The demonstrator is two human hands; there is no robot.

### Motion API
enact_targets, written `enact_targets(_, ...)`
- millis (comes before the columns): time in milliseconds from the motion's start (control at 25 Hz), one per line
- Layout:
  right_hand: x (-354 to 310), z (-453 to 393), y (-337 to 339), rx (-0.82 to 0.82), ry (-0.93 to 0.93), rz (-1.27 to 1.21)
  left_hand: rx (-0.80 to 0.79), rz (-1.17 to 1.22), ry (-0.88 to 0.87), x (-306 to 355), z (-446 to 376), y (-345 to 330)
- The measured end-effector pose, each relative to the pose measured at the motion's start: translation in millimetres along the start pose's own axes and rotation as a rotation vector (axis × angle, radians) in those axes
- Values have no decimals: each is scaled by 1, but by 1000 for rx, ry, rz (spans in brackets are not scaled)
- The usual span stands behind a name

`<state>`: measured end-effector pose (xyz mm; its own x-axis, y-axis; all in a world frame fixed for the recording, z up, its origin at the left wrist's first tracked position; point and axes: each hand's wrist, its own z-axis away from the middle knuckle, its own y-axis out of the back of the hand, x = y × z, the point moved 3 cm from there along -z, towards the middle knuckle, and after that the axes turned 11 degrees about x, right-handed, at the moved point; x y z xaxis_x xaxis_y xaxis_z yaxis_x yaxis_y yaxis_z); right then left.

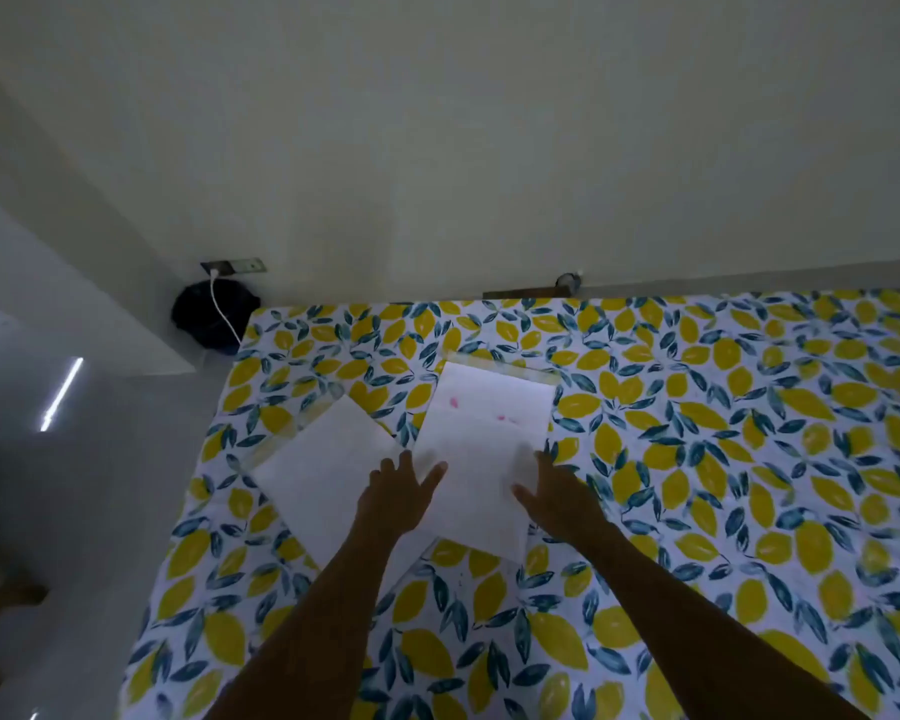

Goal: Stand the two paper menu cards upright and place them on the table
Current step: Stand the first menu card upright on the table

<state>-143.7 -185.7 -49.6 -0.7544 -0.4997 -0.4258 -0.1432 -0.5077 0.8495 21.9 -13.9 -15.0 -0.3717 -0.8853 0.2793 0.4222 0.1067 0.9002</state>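
Both arms reach forward over the lemon-print cloth (697,459) on the worktop. The left hand (396,493) and the right hand (552,498) are spread open, holding nothing, at the near edges of the right card (481,444). The left card (323,475) lies flat just beside it.

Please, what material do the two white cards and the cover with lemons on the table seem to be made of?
The two cards, left card and right card, look like thin matte white paper: they lie flat, and the right one shows faint pink marks. A glossy strip at its far edge may be clear plastic film. The lemon-print cover is probably printed fabric or soft vinyl; the dim light leaves this open.
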Motion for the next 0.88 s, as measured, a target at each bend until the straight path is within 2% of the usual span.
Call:
enact_targets(160,5,1,-11,10,-119,-201,42,-1,51,3,2,-21)
enact_targets(360,10,8,-7,74,-229,-434,57,226,117,-7,0,-26)
enact_targets(560,40,23,22,113,-201,-422,-43,452,153,-21,23,-22)
enact_targets(680,58,44,38,64,-227,-562,-86,516,23,-24,49,-11)
enact_targets(880,70,99,59,75,-228,-737,-8,450,-261,-24,99,9)
